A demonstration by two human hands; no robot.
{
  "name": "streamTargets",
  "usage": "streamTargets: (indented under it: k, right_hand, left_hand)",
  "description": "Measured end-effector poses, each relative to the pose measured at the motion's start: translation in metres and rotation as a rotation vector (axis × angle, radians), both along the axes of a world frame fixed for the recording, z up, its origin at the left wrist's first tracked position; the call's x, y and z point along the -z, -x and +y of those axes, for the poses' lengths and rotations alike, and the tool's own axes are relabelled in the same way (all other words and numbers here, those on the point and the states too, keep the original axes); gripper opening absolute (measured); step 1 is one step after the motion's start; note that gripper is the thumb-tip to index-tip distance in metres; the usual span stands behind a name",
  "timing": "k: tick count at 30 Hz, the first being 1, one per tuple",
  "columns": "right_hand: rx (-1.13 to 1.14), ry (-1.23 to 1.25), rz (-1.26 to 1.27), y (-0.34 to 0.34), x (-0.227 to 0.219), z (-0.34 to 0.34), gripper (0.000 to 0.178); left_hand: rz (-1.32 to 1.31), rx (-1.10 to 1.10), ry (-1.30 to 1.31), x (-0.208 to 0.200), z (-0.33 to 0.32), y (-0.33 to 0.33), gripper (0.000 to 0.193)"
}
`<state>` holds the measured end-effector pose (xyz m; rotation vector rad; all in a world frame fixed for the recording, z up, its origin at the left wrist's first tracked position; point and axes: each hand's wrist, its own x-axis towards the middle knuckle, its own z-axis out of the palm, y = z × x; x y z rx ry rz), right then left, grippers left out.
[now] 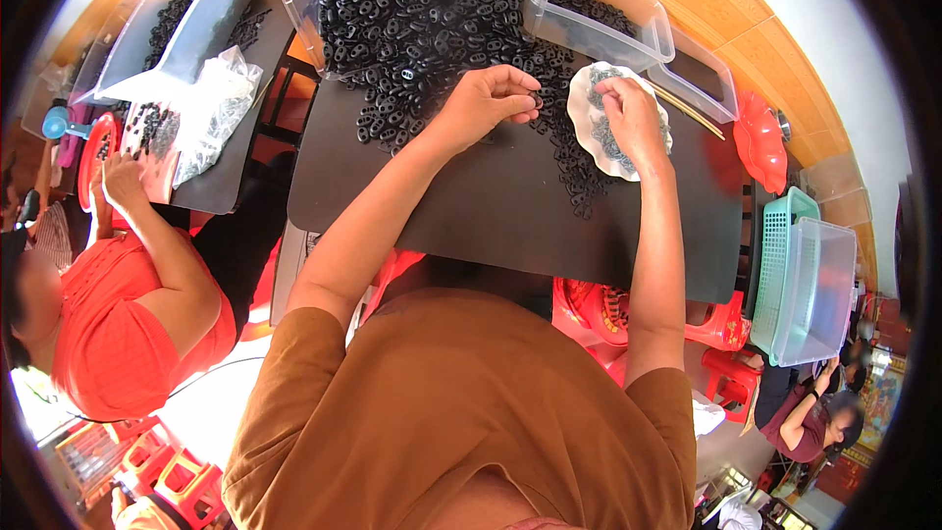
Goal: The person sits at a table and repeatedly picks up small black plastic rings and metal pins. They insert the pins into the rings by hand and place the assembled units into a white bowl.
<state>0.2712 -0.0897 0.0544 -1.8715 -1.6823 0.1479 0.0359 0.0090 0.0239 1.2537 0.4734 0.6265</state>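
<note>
My left hand (483, 106) is closed, thumb and fingertips pinching a small black plastic piece (536, 99) that mostly hides behind the fingers. It hovers at the near edge of a big heap of flat black two-holed pieces (422, 10). To its right, my right hand (636, 126) is over a white wavy-rimmed plate (585, 130), which holds many small grey, shiny bits (608, 145). The fingertips of that hand are drawn together in a pinch above the bits; whatever is between them is too small to name.
More black pieces (579, 177) trail down the dark table (471, 206) beside the plate. Clear plastic bins (599, 34) stand behind. Thin sticks (692, 110) and a red dish (760, 142) lie right. At left, a person in red (147, 324) works at another table.
</note>
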Motion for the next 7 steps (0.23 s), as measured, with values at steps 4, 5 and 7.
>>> streamTargets:
  k: [4,5,7]
  right_hand:
    - [-0.069,-0.01,0.303,0.025,-0.009,0.003,0.016]
    - [-0.103,0.008,0.429,0.031,-0.008,0.005,0.016]
    - [-0.164,0.043,0.679,0.042,-0.007,0.008,0.018]
  left_hand:
    - [-0.047,0.006,0.081,0.009,0.007,-0.004,0.017]
    - [-0.058,0.003,0.104,0.012,0.008,-0.003,0.017]
    - [-0.078,0.004,0.15,0.015,0.009,-0.002,0.018]
